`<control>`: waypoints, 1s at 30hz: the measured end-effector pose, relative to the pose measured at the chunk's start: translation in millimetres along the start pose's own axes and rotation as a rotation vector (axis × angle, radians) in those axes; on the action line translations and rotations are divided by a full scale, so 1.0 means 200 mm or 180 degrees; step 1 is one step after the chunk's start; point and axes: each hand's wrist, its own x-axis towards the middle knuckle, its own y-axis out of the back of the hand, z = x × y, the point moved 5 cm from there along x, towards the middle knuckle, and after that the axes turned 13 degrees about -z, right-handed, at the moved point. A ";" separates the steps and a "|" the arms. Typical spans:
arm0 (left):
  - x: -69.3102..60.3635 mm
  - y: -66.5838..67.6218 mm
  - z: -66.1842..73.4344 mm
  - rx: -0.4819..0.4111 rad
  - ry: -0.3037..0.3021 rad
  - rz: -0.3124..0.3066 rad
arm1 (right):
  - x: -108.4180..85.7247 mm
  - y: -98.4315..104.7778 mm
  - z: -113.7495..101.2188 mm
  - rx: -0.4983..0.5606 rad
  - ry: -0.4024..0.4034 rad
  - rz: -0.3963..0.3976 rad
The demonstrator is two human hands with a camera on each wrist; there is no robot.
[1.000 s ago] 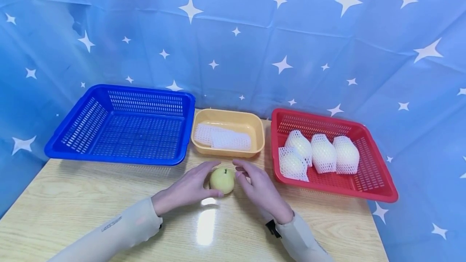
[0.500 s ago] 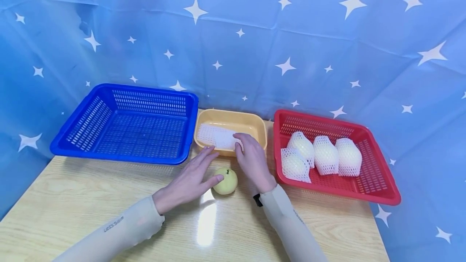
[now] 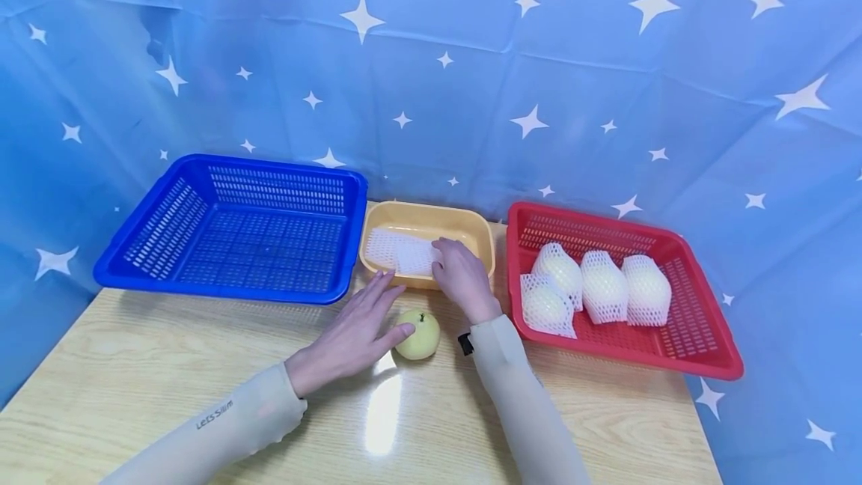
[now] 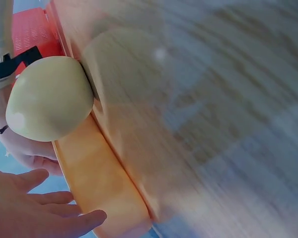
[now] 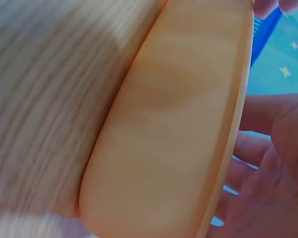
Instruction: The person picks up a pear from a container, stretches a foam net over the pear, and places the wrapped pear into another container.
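Observation:
A pale yellow-green pear (image 3: 417, 335) stands stem up on the table in front of the tan plastic tub (image 3: 431, 283). My left hand (image 3: 350, 335) lies beside its left side, fingers extended toward the tub and thumb at the fruit; firm contact cannot be told. My right hand (image 3: 465, 275) reaches over the tub's front rim, thumb and index finger apart at the right end of a white foam net sleeve (image 3: 414, 257). In the right wrist view the tub wall (image 5: 159, 134) hides those fingertips. Another foam net sleeve (image 3: 384, 244) lies partly under the first.
A blue plastic basket (image 3: 263, 294) stands left of the tub, with nothing visible inside. On the right, a red basket (image 3: 626, 354) holds several net-wrapped pears (image 3: 604, 287). A blue starry cloth (image 3: 431, 96) hangs behind the wooden table (image 3: 323, 425).
My right hand has left the pear's right side and gone forward into the tub, to the foam net. My left hand's fingers have straightened beside the pear, which stays on the table.

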 end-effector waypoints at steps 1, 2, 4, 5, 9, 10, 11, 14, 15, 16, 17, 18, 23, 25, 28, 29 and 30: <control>0.00 0.00 0.00 0.0004 -0.0002 -0.0004 | 0.01 0.00 0.00 0.0028 -0.0031 -0.0048; 0.00 0.00 0.00 0.0008 0.0001 -0.0006 | 0.02 0.00 0.01 0.0068 -0.0070 -0.0109; 0.00 0.00 0.00 0.0014 0.0007 -0.0017 | 0.03 -0.01 0.01 0.0118 -0.0121 -0.0191; 0.00 0.00 0.01 0.0015 0.0011 -0.0026 | 0.04 -0.01 0.01 0.0137 -0.0145 -0.0235; 0.00 0.00 0.01 0.0017 0.0031 -0.0052 | 0.05 -0.01 0.02 0.0168 -0.0201 -0.0302; 0.00 0.00 0.01 0.0020 0.0033 -0.0056 | 0.06 -0.01 0.02 0.0168 -0.0202 -0.0289; 0.00 0.00 0.01 0.0019 0.0034 -0.0059 | 0.06 -0.01 0.03 0.0166 -0.0203 -0.0266; 0.00 0.00 0.01 0.0038 0.0020 -0.0043 | 0.07 -0.02 0.04 0.0168 -0.0185 -0.0154; 0.00 0.00 0.01 0.0046 0.0015 -0.0032 | 0.07 -0.02 0.04 0.0185 -0.0184 -0.0113; 0.00 0.00 0.01 0.0052 0.0012 -0.0027 | 0.07 -0.02 0.04 0.0199 -0.0183 -0.0067; 0.00 0.00 0.01 0.0057 0.0013 -0.0026 | 0.07 -0.02 0.05 0.0213 -0.0173 -0.0017; 0.00 0.00 0.01 0.0062 0.0011 -0.0023 | 0.06 -0.02 0.05 0.0239 -0.0167 0.0037; 0.00 0.00 0.01 0.0044 0.0046 -0.0065 | 0.01 0.00 0.04 0.0244 -0.0036 0.0426; 0.00 0.00 0.01 0.0029 0.0056 -0.0064 | -0.01 0.01 0.04 0.0220 0.0045 0.0585; 0.00 0.01 0.01 -0.0040 0.0060 -0.0026 | -0.05 0.01 0.03 0.0209 0.0210 0.0817; 0.00 0.01 0.01 -0.0083 0.0056 0.0004 | -0.06 0.02 0.03 0.0233 0.0273 0.0893; 0.00 0.02 0.01 -0.0128 0.0053 0.0047 | -0.08 0.02 0.03 0.0278 0.0322 0.0959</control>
